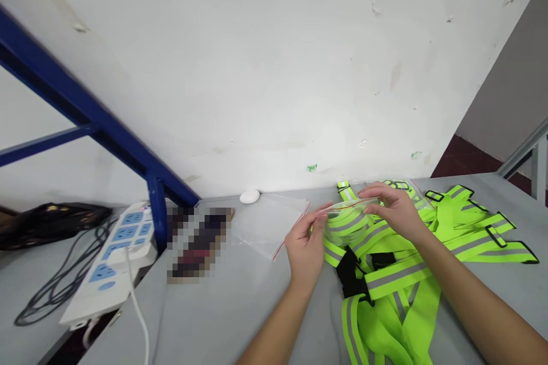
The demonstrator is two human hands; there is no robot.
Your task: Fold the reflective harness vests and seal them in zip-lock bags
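My left hand [307, 242] pinches the left end of the red-lined top edge of a clear zip bag [347, 222]. At the other end of that edge, my right hand [391, 208] grips the bag between thumb and fingers. Yellow-green reflective straps show in or behind the clear plastic; I cannot tell how much is inside. Beneath and to the right spreads a pile of reflective straps [398, 276], yellow-green with grey stripes, black buckles and edging. More flat clear zip bags [269, 222] with red lines lie left of my left hand.
A white oval object [249, 197] sits by the wall. A blurred-out rectangular item [199, 248] lies left of the bags. Farther left are a blue metal frame [156, 205], a white power strip [124, 256] with cables, and a black plastic bag [55, 222]. The grey table [205, 325] meets the wall.
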